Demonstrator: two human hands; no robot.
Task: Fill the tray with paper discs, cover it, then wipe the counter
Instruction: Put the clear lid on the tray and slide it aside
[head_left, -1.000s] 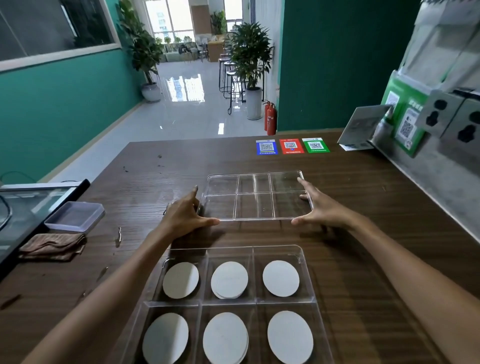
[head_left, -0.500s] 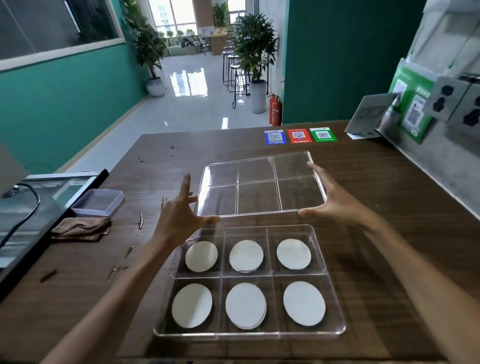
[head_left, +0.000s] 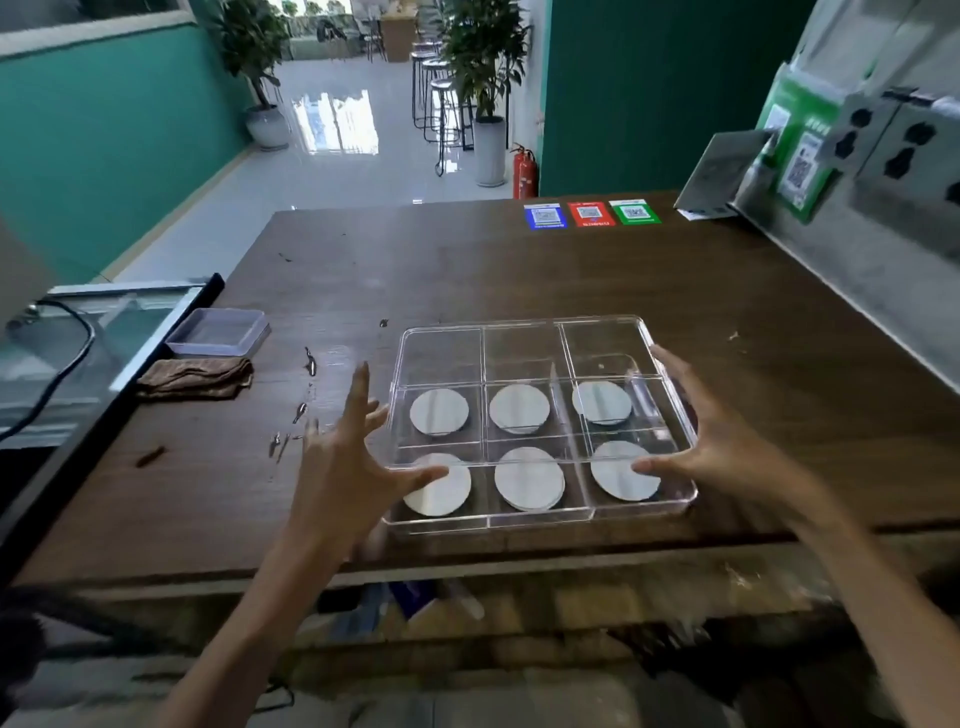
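A clear six-compartment tray (head_left: 540, 519) sits near the counter's front edge, with white paper discs (head_left: 529, 478) in every compartment. A clear gridded lid (head_left: 519, 353) hovers just over it, shifted toward the far side so its near edge crosses the front row of discs. My left hand (head_left: 343, 467) is at the lid's near left corner, thumb touching it, fingers spread and straight, off the edge. My right hand (head_left: 727, 452) holds the lid's right edge, fingers along the side and thumb on the near corner.
A folded brown cloth (head_left: 195, 376) and a small clear box (head_left: 218, 332) lie at the counter's left edge beside a glass case (head_left: 78, 353). Crumbs and smears (head_left: 301, 410) dot the wood left of the tray. Three QR stickers (head_left: 589, 214) are at the far edge. A socket wall (head_left: 904, 150) runs along the right.
Both hands lifted the lid off the counter behind the tray and brought it back toward me, over the tray. The view pulled back from the counter.
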